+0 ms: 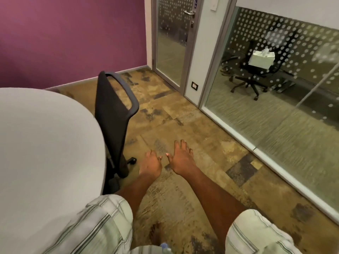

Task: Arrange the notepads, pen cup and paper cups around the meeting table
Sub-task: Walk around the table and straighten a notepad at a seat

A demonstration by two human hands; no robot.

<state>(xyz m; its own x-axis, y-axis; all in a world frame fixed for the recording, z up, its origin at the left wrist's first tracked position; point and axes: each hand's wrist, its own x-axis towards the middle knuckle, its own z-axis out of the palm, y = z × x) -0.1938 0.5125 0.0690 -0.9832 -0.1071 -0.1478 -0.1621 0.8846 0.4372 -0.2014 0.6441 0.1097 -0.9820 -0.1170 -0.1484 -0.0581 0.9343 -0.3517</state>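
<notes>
The round white meeting table [36, 143] fills the left of the view, and the part I see is bare. No notepads, pen cup or paper cups show in this frame. My left hand [151, 163] and my right hand [180, 157] are stretched out side by side over the carpet, to the right of the table. Both hold nothing. The right hand's fingers are spread; the left hand's fingers curl loosely downward.
A black mesh office chair [114, 114] is tucked against the table's right edge. A glass door [171, 43] and a glass partition [275, 88] with dot film run along the right. Behind the glass stands another black chair [256, 74]. A purple wall [73, 33] is at the back. Patterned carpet [183, 116] lies between.
</notes>
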